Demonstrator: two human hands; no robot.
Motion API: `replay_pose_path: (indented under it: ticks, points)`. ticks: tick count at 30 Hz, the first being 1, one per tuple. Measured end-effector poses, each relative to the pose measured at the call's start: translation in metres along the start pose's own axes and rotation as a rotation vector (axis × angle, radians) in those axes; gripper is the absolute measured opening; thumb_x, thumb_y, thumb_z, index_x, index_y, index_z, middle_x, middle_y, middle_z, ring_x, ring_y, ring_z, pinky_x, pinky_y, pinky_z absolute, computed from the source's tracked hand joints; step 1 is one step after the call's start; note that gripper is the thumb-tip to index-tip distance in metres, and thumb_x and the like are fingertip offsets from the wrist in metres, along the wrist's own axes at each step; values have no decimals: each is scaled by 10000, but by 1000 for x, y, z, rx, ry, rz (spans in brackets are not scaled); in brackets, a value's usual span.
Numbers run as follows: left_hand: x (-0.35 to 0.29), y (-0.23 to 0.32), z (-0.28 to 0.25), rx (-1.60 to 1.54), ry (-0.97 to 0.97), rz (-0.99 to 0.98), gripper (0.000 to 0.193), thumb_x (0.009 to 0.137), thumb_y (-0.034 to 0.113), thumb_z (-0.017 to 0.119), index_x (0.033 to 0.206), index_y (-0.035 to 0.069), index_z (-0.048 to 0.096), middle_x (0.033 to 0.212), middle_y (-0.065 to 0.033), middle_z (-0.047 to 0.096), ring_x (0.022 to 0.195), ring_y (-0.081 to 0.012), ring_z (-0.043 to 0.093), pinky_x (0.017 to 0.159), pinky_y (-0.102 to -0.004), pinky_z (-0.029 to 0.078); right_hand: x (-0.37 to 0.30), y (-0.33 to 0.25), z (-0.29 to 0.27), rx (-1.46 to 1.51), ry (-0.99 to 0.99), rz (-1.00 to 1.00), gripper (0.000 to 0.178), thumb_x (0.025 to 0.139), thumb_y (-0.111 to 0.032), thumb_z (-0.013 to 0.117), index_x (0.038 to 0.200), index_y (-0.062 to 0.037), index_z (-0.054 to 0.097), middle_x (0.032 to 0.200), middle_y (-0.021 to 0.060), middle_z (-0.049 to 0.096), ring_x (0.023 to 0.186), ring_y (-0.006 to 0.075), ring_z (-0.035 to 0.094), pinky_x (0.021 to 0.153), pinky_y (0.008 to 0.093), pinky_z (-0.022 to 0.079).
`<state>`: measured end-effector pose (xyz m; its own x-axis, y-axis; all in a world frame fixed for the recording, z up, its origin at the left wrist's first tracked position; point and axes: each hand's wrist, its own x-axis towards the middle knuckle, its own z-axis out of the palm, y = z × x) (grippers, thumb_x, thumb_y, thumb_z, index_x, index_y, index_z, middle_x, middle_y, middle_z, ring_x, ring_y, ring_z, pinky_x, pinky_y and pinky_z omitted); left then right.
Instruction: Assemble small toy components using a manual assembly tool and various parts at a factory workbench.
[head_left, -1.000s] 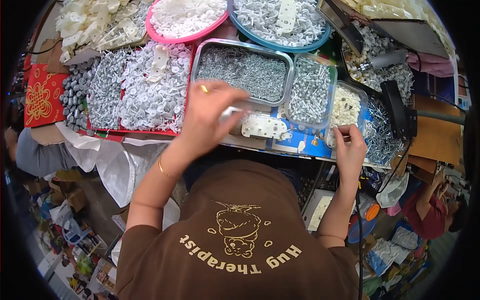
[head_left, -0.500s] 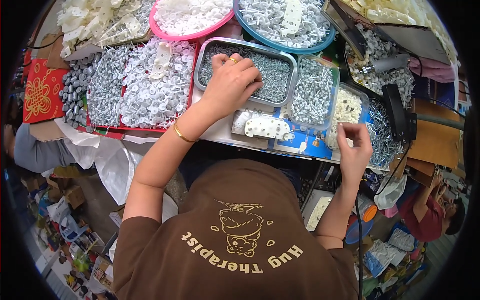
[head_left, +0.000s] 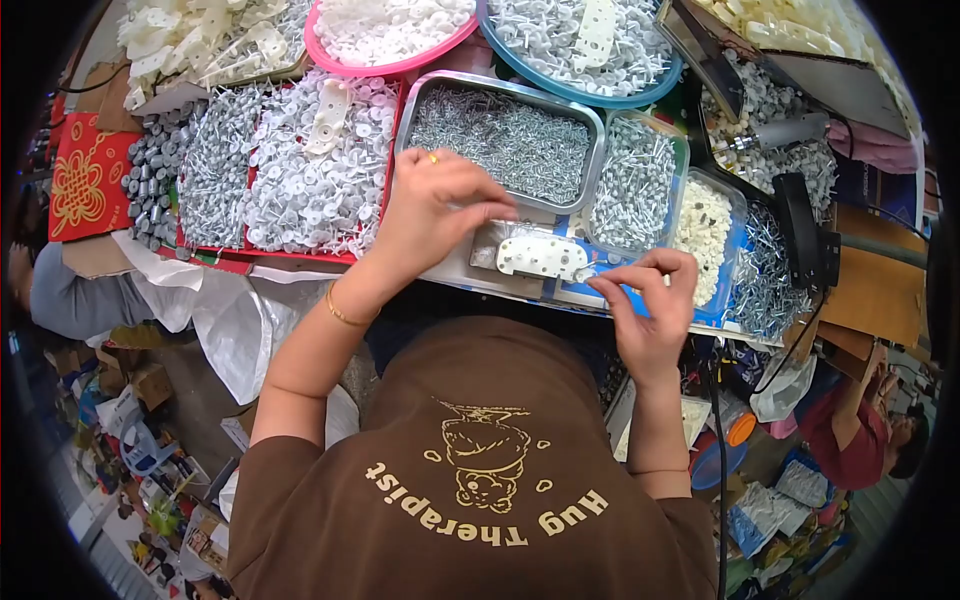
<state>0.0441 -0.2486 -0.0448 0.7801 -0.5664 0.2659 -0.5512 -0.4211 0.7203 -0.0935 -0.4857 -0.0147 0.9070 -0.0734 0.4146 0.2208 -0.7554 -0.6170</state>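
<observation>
A white plastic piece with small holes (head_left: 537, 255) lies at the table's front edge. Just to its left, my left hand (head_left: 435, 205) is closed in a pinch, thumb against fingers; whatever is between them is too small to tell. Beyond that hand is a rectangular metal tray (head_left: 597, 170) of small screws (head_left: 500, 135). My right hand (head_left: 652, 305) pinches by the right end of the white piece, and what it holds cannot be made out. Beside it stand a clear tub of silvery screws (head_left: 632, 185) and a clear tub of small cream parts (head_left: 703, 235).
Red boxes of white discs with pins (head_left: 315, 195) and metal pieces (head_left: 212, 155) stand to the left. Pink (head_left: 395, 68) and blue (head_left: 620, 100) basins sit at the back. At right are a power screwdriver (head_left: 790, 130), a black stand (head_left: 803, 240) and loose long screws (head_left: 762, 275).
My left hand has come out of the screw tray toward me. My right hand has moved left from the tub of cream parts to the white piece's right end.
</observation>
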Motion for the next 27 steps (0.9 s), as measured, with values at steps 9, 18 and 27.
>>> replay_pose_path:
  ticks: [9, 18, 27]
  points:
    - [-22, 19, -4, -41, -103, -13, 74, 816, 170, 815, 888, 164, 800, 839, 58, 718, 846, -101, 594, 916, -347, 300, -5, 24, 14, -18, -98, -218, 289, 643, -110, 924, 898, -139, 791, 843, 24, 517, 767, 197, 491, 635, 310, 405]
    - [32, -10, 19, 347, 84, 175, 81, 748, 272, 806, 776, 205, 771, 849, 40, 649, 947, -181, 575, 923, -475, 284, 61, 34, 31, -11, -71, -97, 198, 735, -105, 845, 899, -79, 738, 848, 75, 598, 831, 270, 557, 708, 388, 459]
    - [27, -24, 44, 340, 107, 141, 39, 794, 230, 781, 808, 199, 762, 833, 60, 633, 923, -172, 577, 935, -463, 287, 78, 49, 69, -69, -247, -84, 104, 791, -97, 786, 816, -36, 707, 811, 78, 617, 840, 287, 553, 762, 388, 453]
